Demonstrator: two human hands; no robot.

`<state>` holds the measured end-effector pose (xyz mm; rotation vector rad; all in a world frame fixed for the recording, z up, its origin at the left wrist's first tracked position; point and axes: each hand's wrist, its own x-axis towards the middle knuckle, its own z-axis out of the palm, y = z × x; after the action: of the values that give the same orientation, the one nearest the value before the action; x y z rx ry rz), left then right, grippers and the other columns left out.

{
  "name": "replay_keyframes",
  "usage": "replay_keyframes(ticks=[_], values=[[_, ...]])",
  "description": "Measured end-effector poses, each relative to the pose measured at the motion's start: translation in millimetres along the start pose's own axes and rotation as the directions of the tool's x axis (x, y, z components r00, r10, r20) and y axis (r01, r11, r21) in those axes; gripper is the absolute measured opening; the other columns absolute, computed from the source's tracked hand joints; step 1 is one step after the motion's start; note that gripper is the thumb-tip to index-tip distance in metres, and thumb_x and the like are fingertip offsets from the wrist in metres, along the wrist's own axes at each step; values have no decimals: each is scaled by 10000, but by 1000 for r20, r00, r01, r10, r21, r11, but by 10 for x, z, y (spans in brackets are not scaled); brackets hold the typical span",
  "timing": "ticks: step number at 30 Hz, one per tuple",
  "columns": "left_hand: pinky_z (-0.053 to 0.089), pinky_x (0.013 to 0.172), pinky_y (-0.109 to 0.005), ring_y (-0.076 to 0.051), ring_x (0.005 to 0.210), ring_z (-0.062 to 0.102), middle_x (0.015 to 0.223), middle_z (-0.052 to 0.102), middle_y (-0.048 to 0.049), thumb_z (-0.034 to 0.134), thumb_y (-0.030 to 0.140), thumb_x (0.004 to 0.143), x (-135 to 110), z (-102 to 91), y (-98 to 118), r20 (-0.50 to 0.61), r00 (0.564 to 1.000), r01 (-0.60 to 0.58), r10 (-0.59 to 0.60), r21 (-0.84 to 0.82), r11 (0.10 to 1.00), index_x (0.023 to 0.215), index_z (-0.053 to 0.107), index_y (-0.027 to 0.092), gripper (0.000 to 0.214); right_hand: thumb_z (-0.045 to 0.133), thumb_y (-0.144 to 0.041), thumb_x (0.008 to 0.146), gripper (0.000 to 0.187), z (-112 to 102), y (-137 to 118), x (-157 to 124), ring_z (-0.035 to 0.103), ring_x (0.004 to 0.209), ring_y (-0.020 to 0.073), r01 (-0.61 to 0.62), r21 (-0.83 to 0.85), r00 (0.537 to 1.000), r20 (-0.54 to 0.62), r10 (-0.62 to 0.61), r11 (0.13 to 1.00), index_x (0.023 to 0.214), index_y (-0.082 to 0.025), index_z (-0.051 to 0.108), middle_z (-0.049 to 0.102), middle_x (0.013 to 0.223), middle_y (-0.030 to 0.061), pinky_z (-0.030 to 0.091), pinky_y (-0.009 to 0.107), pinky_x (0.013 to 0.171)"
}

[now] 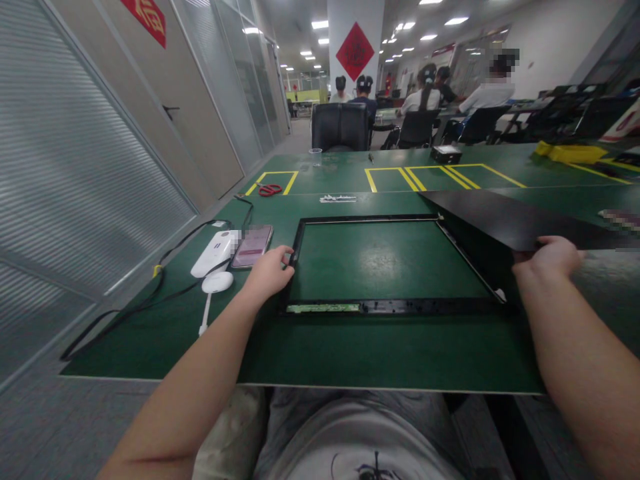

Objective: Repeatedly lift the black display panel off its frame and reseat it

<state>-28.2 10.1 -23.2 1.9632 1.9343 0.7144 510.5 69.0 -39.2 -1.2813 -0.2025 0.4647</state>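
Note:
A thin black rectangular frame, like a monitor bezel, lies flat on the green table. A green circuit strip runs along the left part of its near side. My left hand pinches the frame's left side between thumb and fingers. At the right, a flat black panel is lifted and tilted beside the frame's right side. My right hand grips the panel's near edge from below, with some fingers hidden under it. Whether the panel touches the frame, I cannot tell.
Left of the frame lie a phone, a white box-like device, a round white puck with a cable and black cables. Red-handled scissors and small white pieces lie farther back, near a clear cup. Several people sit beyond.

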Motion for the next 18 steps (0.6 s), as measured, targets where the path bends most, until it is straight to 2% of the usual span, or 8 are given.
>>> replay_keyframes(ticks=[2, 8, 12, 18], values=[[456, 725, -332, -216, 733, 610, 912, 677, -59, 605, 142, 736, -2, -6, 7, 42, 999, 15, -20, 96, 995, 1158, 657, 185, 427, 445, -51, 477, 512, 28, -15, -37, 609, 763, 84, -39, 134, 996, -78, 50, 990, 900, -280, 271, 478, 979, -53, 554, 231, 575], [474, 795, -357, -241, 808, 635, 983, 675, -91, 595, 271, 830, -7, 9, 23, 61, 998, -17, 6, 188, 982, 1214, 649, 164, 402, 492, -39, 553, 463, 92, -77, -216, 652, 783, 94, 26, 184, 997, 68, -39, 983, 898, -274, 292, 536, 941, -73, 588, 238, 586], [475, 797, -358, -263, 871, 637, 987, 666, -107, 604, 308, 838, -14, 35, 26, 47, 998, -41, 31, 215, 976, 1189, 666, 157, 387, 510, -44, 532, 468, 102, -72, -277, 659, 759, 98, 33, 203, 994, 97, -54, 979, 885, -270, 302, 552, 919, -80, 596, 255, 588], [482, 780, -367, -272, 853, 637, 959, 662, -108, 617, 316, 828, -11, 44, 19, 39, 998, -54, 47, 202, 978, 1161, 680, 162, 373, 562, -93, 511, 472, 29, -26, -66, 627, 668, 92, 56, 231, 977, 189, -101, 971, 871, -278, 318, 513, 791, -96, 582, 262, 584]])
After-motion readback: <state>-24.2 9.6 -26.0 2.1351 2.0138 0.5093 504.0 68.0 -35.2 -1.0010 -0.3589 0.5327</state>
